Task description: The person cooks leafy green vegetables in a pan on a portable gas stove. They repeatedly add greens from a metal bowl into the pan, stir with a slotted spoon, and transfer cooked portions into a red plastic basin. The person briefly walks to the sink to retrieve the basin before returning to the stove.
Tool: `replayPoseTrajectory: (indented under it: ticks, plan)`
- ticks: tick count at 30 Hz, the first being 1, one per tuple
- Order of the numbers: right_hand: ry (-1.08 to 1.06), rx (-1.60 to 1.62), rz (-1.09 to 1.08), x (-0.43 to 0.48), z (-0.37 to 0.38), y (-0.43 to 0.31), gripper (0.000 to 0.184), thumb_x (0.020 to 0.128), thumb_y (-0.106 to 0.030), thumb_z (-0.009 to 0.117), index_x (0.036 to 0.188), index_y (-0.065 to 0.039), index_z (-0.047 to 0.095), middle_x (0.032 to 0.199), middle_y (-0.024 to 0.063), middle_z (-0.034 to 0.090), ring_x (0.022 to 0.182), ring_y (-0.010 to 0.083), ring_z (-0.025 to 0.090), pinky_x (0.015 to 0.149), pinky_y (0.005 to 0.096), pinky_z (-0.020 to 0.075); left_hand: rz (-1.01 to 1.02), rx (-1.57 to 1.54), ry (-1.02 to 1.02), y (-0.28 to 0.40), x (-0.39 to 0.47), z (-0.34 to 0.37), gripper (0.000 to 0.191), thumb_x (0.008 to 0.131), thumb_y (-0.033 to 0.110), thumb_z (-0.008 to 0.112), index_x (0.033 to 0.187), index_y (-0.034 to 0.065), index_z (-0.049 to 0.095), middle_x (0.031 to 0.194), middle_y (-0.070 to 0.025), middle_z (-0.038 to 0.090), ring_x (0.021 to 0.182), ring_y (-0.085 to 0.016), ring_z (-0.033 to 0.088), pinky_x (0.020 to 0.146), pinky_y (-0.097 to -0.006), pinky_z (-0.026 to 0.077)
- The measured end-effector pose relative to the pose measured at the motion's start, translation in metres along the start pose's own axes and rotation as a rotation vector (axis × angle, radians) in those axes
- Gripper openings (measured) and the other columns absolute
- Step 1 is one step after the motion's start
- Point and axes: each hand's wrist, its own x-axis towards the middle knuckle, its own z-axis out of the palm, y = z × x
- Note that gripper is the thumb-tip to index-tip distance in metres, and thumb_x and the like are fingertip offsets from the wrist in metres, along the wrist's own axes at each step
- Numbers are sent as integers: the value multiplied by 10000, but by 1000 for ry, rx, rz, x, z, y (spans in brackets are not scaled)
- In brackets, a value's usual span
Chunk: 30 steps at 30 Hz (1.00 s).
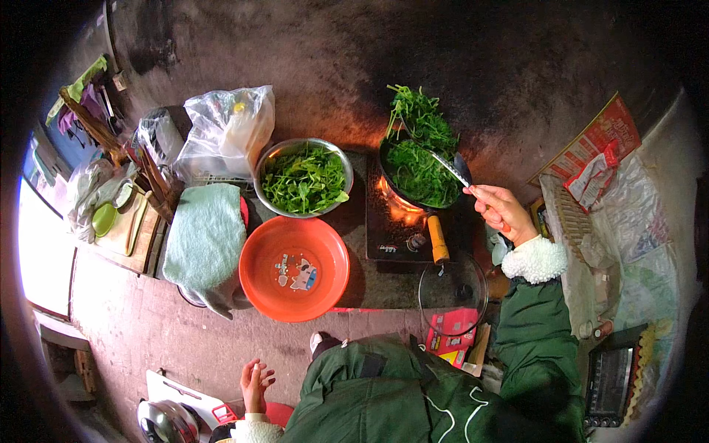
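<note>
My right hand (504, 215) grips the handle end of a metal spatula (446, 166), whose blade lies hidden among leafy greens (424, 113). Some of those greens are heaped up high at the back of a dark wok (386, 180), and the rest lie inside it. Flames show under the wok, which sits on a black gas stove (388, 246) with its wooden handle (437, 241) pointing toward me. Down at my left side, my left hand (256, 385) hangs free with its fingers apart, holding nothing.
Left of the stove, a steel bowl (303, 180) holds more greens, behind an orange plastic basin (255, 271). A glass lid (454, 293) leans at the counter's front edge. Also nearby are a teal towel (205, 238), a plastic bag (227, 130) and a cutting board (124, 235).
</note>
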Motion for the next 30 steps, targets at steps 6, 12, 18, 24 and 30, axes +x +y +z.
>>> replayPoseTrajectory:
  ticks: [6,12,18,24,30]
  plan:
    - [5,13,31,3,9,20,296,952,-273,563,1104,-19,569,682,-36,476,409,-27,327,331,147,227,2,-9,-13,0,5,-5,315,955,255,544,1219,88,506,1028,-57,587,859,-211,651,689,-329,533]
    - [13,17,76,8,14,41,304,959,-242,552,1122,14,559,683,-27,480,407,-30,338,328,136,252,10,-8,-25,0,6,-9,324,950,256,550,1227,94,503,1044,-62,583,861,-216,650,690,-328,533]
    - [28,-78,103,1,29,38,285,966,-231,534,1123,4,571,668,-24,487,400,-25,351,328,137,257,-3,-10,-25,3,7,-9,331,949,261,551,1227,87,502,1054,-67,581,870,-213,647,692,-329,531]
    - [-29,-174,85,-29,64,5,261,955,-227,543,1118,-25,573,663,-31,494,390,-14,370,321,148,257,-8,1,-27,9,7,-8,330,951,256,549,1227,79,506,1055,-68,586,880,-214,647,701,-330,531]
    - [-172,-126,130,-59,107,-11,278,946,-216,561,1144,-21,554,649,-26,507,386,-13,371,321,148,265,1,-7,-37,16,7,-7,342,953,244,547,1241,66,496,1065,-69,589,890,-217,648,707,-321,533]
